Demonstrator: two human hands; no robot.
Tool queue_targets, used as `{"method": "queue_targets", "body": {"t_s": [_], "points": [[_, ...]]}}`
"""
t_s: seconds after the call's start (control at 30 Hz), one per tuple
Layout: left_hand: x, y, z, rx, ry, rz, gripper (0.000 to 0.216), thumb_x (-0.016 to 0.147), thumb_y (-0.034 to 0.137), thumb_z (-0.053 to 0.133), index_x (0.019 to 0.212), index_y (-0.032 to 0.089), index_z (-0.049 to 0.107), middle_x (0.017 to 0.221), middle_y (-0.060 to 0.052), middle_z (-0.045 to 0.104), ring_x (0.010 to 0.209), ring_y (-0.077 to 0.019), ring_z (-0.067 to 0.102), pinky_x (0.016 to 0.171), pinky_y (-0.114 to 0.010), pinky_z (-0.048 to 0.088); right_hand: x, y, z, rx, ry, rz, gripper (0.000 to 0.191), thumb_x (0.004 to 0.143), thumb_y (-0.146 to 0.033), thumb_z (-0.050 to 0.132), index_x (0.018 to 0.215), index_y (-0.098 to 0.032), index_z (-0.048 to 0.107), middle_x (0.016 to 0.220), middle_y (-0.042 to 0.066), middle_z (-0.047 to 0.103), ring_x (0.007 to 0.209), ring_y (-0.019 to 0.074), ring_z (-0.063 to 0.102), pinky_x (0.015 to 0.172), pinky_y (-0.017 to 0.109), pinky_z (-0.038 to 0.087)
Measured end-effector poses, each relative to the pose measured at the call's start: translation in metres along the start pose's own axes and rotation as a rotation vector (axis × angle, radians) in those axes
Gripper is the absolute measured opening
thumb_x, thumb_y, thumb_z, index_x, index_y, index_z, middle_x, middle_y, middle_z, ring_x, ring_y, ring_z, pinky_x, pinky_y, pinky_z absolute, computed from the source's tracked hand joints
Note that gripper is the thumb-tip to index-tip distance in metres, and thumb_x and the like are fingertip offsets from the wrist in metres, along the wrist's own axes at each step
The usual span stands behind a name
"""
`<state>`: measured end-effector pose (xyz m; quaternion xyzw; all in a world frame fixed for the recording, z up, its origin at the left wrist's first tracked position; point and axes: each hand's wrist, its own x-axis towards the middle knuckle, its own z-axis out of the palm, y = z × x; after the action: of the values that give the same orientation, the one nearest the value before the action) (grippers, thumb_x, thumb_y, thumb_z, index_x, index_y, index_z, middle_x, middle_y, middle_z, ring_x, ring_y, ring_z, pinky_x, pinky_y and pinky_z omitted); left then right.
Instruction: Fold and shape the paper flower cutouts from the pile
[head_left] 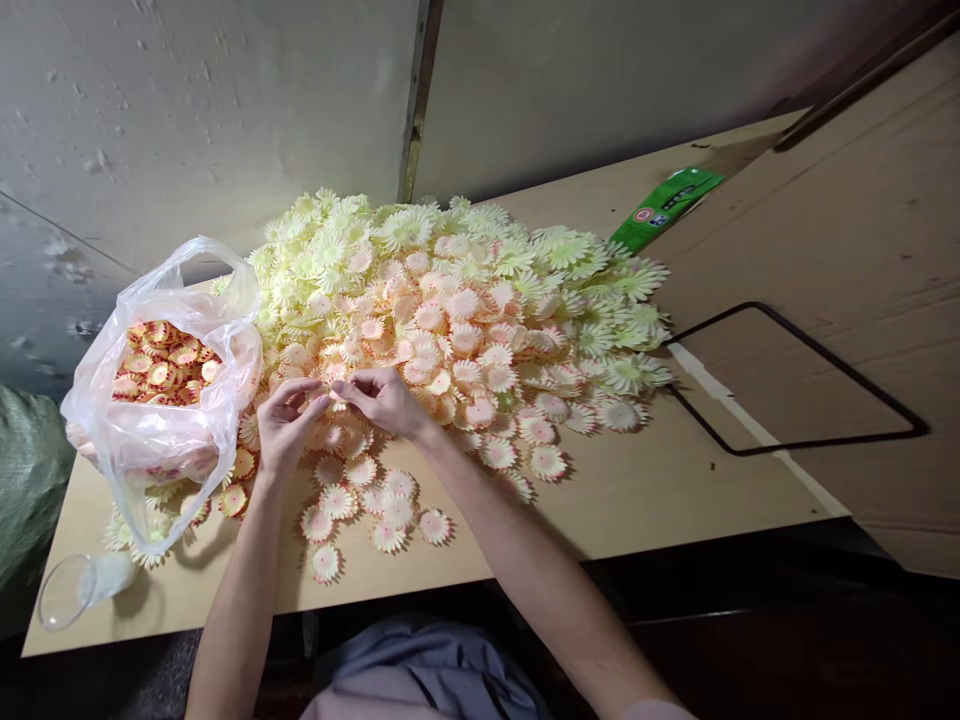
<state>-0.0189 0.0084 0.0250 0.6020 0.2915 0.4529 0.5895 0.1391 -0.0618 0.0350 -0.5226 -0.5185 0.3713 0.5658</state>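
Both hands close together, fingertips almost meeting over the near left edge of the flower pile. Left hand [286, 425] curled, thumb and finger close; right hand [386, 400] reaches in from the right, fingertips bunched. Small pale bit between them, too small to make out; cannot tell if either hand is clamped on it.

Under and beyond the hands: heap of pink flower pieces [465, 338], pale petals with pinkish centres, overlapping, mid-table. Some lie loose on the near side between the forearms, flat on the table [600, 510]. Pale green flower pieces [405, 228] heaped along the far side and right end of the pile.

Left of the hands: white translucent plastic bag [161, 290], top open, handles splayed, red-and-yellow flower pieces [161, 370] inside. Near left corner: clear cup [66, 592], whitish at one end, can't tell if upright. Green sack [30, 490] past the left edge.

Far right: green packet [667, 208] beside the pile. Right: black wire frame [836, 362], partly over cardboard [885, 250]. Grey wall [562, 90] behind.
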Motion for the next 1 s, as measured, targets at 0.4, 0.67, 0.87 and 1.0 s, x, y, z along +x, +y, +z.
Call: {"method": "queue_targets", "body": {"t_s": [0.4, 0.67, 0.87, 1.0], "points": [[0.001, 0.0, -0.003, -0.014, 0.009, 0.004, 0.024, 0.065, 0.024, 0.082, 0.087, 0.018, 0.072, 0.091, -0.003, 0.065, 0.083, -0.0129, 0.062, 0.076, -0.025, 0.051, 0.003, 0.012, 0.0, 0.224, 0.003, 0.067, 0.02, 0.068, -0.034, 0.079, 0.079, -0.017, 0.079, 0.073, 0.004, 0.075, 0.062, 0.0136, 0.065, 0.057, 0.023, 0.049], [0.001, 0.002, -0.003, 0.01, -0.057, 0.051, 0.021, 0.068, 0.021, 0.08, 0.088, 0.018, 0.073, 0.092, -0.003, 0.065, 0.085, -0.0131, 0.062, 0.076, -0.023, 0.051, 0.002, 0.014, -0.001, 0.204, -0.001, 0.073, 0.023, 0.063, -0.035, 0.082, 0.078, -0.016, 0.079, 0.067, 0.005, 0.074, 0.055, 0.0115, 0.062, 0.05, 0.021, 0.046], [0.0, 0.004, -0.001, 0.069, -0.076, 0.024, 0.024, 0.071, 0.027, 0.078, 0.092, 0.018, 0.072, 0.094, -0.005, 0.067, 0.082, -0.0132, 0.064, 0.074, -0.024, 0.051, 0.002, 0.012, -0.002, 0.207, -0.017, 0.092, 0.028, 0.061, -0.039, 0.084, 0.072, -0.014, 0.078, 0.06, 0.004, 0.07, 0.05, 0.0101, 0.057, 0.046, 0.021, 0.043], [0.0, 0.005, -0.001, 0.05, -0.087, 0.03, 0.023, 0.07, 0.03, 0.079, 0.086, 0.017, 0.07, 0.096, -0.006, 0.067, 0.088, -0.0174, 0.066, 0.078, -0.029, 0.054, 0.002, 0.011, -0.002, 0.221, -0.044, 0.111, 0.031, 0.06, -0.04, 0.084, 0.072, -0.013, 0.077, 0.059, 0.004, 0.069, 0.048, 0.0091, 0.055, 0.045, 0.02, 0.042]]}}
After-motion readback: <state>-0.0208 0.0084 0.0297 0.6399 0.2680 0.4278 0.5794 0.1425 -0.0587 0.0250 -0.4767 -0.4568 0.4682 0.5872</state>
